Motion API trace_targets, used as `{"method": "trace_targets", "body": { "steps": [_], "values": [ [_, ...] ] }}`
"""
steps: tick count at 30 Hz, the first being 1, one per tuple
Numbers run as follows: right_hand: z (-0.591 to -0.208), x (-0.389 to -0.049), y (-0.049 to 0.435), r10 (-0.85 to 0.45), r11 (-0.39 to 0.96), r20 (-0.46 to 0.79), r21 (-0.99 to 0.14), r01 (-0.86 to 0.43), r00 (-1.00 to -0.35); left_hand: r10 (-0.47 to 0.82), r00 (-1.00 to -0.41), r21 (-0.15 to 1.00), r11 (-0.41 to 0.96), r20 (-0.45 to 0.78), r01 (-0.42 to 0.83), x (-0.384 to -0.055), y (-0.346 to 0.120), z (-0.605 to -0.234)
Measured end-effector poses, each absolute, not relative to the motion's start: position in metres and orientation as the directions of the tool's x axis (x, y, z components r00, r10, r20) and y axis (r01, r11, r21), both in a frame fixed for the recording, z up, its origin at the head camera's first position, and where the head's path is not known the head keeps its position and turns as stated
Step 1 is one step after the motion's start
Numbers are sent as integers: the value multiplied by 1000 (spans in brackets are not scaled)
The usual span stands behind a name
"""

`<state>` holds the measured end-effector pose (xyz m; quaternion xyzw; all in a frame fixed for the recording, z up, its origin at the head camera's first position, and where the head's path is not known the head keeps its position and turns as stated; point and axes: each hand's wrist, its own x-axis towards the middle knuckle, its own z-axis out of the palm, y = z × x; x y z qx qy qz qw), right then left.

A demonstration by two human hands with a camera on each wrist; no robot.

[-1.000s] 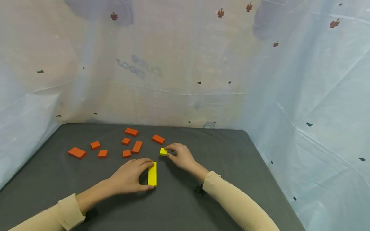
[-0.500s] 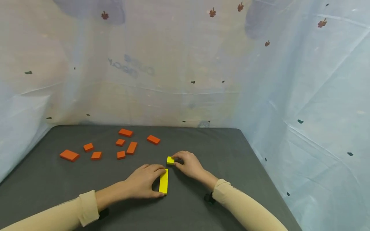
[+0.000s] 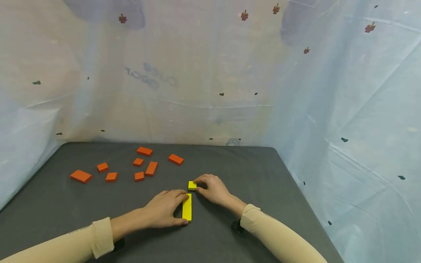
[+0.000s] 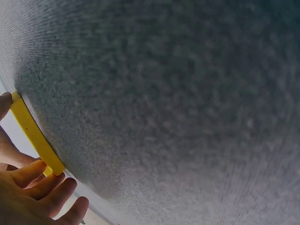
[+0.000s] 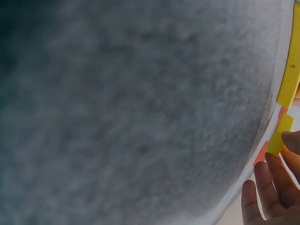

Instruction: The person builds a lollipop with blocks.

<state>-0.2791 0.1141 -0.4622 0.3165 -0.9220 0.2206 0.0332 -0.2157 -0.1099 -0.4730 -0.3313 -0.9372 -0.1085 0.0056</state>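
My left hand (image 3: 162,210) holds a long yellow block (image 3: 187,208) lengthwise, thumb at its near end and fingers at its far end. The block lies on the dark table, pointing away from me. Just beyond that far end, my right hand (image 3: 213,189) pinches a small yellow block (image 3: 192,185) from its right side. A narrow gap separates the two yellow blocks. In the left wrist view the long yellow block (image 4: 37,135) spans thumb to fingertips. The right wrist view has the small yellow block (image 5: 280,135) between thumb and fingers.
Several flat orange-red blocks lie scattered over the far left of the table, among them a larger one (image 3: 81,176) at the left and another (image 3: 175,159) nearest the small yellow block. A plastic sheet (image 3: 184,120) hangs behind the table and along its sides.
Both hands have moved right and nearer with their yellow blocks, relative to the orange-red ones. The small yellow block has come closer to the long one's far end. The head view has shifted slightly.
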Motion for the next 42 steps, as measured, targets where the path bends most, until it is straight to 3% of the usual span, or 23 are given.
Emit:
{"method": "trace_targets", "body": {
  "steps": [11,19,42],
  "values": [
    [-464,-281,107,-583,711,165,-370,-598,-795,624,-777,201,753,85,627,-213,-110,-472],
    [-465,-281,106,-559,683,145,-476,-553,-816,630,-769,202,744,104,637,-207,-111,-470],
    [-462,-277,97,-604,676,129,-441,-590,-787,652,-752,126,742,96,659,-205,-110,-470]
  ]
}}
